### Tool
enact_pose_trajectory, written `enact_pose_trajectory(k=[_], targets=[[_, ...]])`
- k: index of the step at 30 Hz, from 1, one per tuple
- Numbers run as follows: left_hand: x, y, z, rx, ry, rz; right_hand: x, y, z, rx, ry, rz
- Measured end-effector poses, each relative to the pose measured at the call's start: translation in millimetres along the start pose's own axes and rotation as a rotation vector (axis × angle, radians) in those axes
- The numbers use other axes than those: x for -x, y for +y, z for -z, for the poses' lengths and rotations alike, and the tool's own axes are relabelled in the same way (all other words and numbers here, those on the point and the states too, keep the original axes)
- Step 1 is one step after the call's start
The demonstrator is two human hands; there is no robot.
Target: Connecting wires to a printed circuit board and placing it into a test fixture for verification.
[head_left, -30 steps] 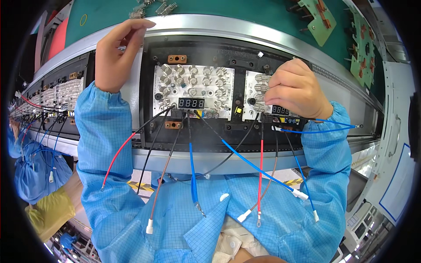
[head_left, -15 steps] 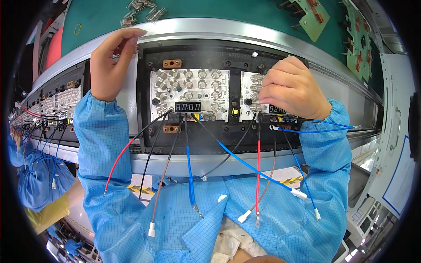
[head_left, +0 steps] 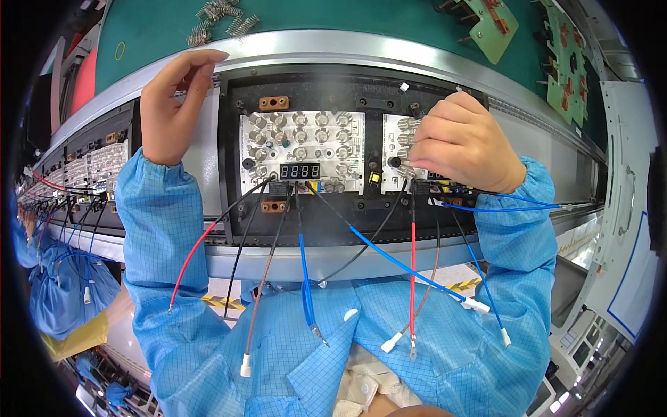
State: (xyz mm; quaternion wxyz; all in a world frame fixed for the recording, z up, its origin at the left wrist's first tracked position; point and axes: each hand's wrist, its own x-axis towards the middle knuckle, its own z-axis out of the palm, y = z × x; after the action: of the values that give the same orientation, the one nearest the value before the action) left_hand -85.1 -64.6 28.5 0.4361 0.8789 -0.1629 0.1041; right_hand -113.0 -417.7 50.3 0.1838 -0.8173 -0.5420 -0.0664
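My left hand is raised beside the left edge of the black fixture, thumb apart from its stretched fingers, with nothing visible in it. Over the right circuit board my right hand is closed, fingertips pinched down among the metal coil springs. Whatever it pinches is hidden behind the fingers, and the hand covers much of that board. To the left lies another white circuit board, carrying rows of springs and a digit display. Red, black, brown and blue wires hang from both boards toward me.
Beyond the metal rail, loose springs lie on a green mat. Green boards lie at the far right. More wired boards sit along the line at left, near another person's blue sleeve.
The fixture and its boards appear slightly further right, while the loose springs appear slightly further left. Both hands keep nearly the same pose.
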Motion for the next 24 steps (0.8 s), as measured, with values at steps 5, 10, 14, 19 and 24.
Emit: enact_pose_trajectory(k=[5,10,14,19,24], targets=[[0,1,1,-0.004,-0.012,0.001,1,0,0,-0.021,-0.015,0.01],[2,1,1,-0.009,-0.008,0.007,4,9,4,-0.104,0.039,-0.001],[2,-2,0,-0.002,-0.012,0.016,25,33,18,-0.19,0.147,-0.142],[2,-3,-5,0.015,-0.036,-0.004,92,40,47,-0.245,0.871,-0.7],[-1,0,-19,0.075,-0.042,0.027,143,-6,102,0.067,1.267,-0.371]])
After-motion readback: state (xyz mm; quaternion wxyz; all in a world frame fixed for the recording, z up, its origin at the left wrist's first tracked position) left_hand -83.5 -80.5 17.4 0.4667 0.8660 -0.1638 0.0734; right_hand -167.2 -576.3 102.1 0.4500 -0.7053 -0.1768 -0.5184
